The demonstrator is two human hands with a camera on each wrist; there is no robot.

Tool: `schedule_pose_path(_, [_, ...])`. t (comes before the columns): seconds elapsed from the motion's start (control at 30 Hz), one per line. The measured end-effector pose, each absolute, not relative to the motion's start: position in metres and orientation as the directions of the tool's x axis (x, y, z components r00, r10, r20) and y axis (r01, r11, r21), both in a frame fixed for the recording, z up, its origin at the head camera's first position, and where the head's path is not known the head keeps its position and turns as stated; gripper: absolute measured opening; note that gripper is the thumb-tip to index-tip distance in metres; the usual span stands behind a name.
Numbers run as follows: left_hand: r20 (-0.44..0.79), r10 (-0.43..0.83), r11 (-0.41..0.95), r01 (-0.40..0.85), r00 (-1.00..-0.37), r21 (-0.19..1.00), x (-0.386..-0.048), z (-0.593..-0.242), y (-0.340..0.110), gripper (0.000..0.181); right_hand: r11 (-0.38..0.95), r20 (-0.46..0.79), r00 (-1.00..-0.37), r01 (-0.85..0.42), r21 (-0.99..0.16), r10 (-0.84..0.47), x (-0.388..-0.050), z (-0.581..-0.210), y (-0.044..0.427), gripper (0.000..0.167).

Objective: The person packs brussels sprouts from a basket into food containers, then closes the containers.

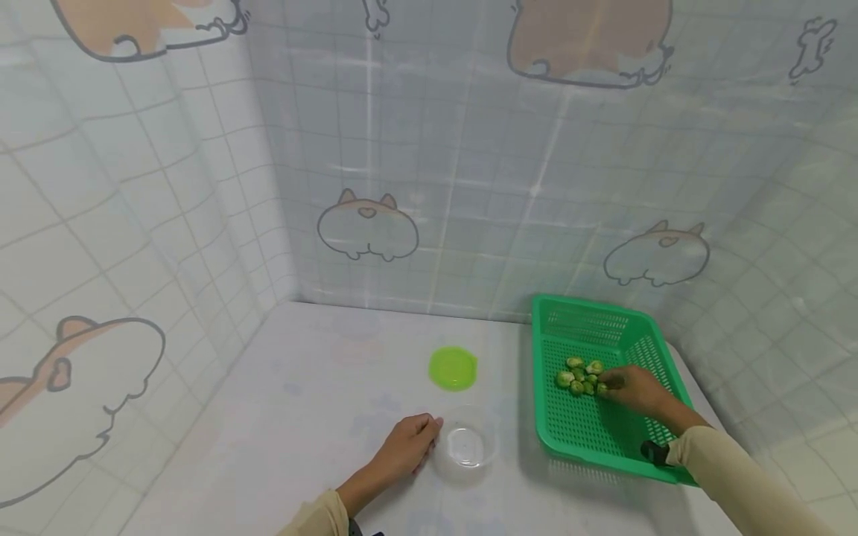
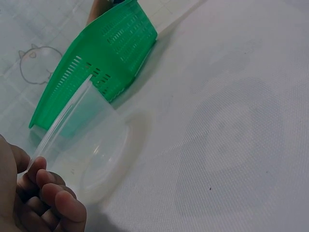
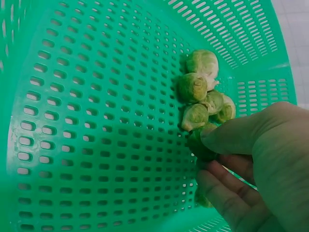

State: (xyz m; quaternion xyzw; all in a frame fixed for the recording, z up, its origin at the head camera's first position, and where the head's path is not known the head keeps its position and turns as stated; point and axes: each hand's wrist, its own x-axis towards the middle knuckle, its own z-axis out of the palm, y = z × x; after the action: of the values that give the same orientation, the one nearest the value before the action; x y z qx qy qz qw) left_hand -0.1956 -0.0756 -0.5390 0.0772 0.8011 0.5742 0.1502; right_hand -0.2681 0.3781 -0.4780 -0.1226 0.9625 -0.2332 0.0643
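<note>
My left hand (image 1: 407, 445) pinches the rim of a clear round plastic bowl (image 1: 465, 447) between thumb and fingers; the left wrist view shows the bowl (image 2: 104, 150) with its rim at the fingertips. Inside a green perforated basket (image 1: 590, 439) at the right lies a cluster of small green Brussels sprouts (image 1: 576, 376). Over the cluster's right side, my right hand (image 1: 633, 388) reaches in. In the right wrist view its thumb and fingers hold one sprout (image 3: 202, 145), partly hidden by the thumb, with other sprouts (image 3: 193, 87) beside it.
A bright green round lid (image 1: 453, 368) lies on the white table (image 1: 322, 387) behind the bowl. The basket's near rim (image 1: 603, 463) passes beneath my right forearm. Curtain-like walls (image 1: 415, 149) with cartoon prints stand behind and at both sides.
</note>
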Motion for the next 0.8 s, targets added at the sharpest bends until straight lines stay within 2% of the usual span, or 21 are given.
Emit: schedule_pose_path(0.8, [-0.163,0.29,0.337,-0.059,-0.943,0.94,-0.197,-0.541,-0.074,0.043,0.784,-0.063,-0.958,-0.189,-0.592,-0.279,-0.25,-0.455,0.358,0.038])
